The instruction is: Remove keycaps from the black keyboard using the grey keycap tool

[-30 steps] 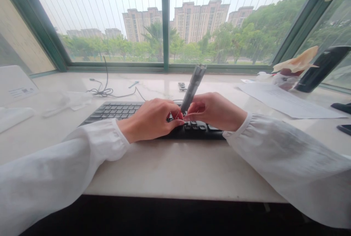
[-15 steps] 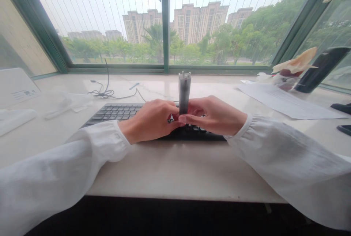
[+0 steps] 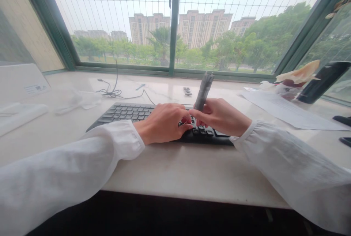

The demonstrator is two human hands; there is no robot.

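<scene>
Head view. The bare right hand (image 3: 223, 117) has its grip closed on the lower part of a slender, grey, rod-shaped tool (image 3: 204, 92); thumb and fingers wrap the shaft, which stands tilted, its pronged upper end leaning to the right. The bare left hand (image 3: 164, 123) curls over the black keyboard with dark rectangular keys (image 3: 124, 112), thumb and forefinger close together with a narrow gap between; whether this grip holds anything cannot be told. The keyboard lies flat on the pale, marbled bench (image 3: 178, 170), its middle partly hidden beneath both hands. Beyond it, near the tool, rests a cluster of small grey pieces (image 3: 187, 90). A thin, dark, coiled cable (image 3: 116, 92) lies behind the keyboard's left portion.
</scene>
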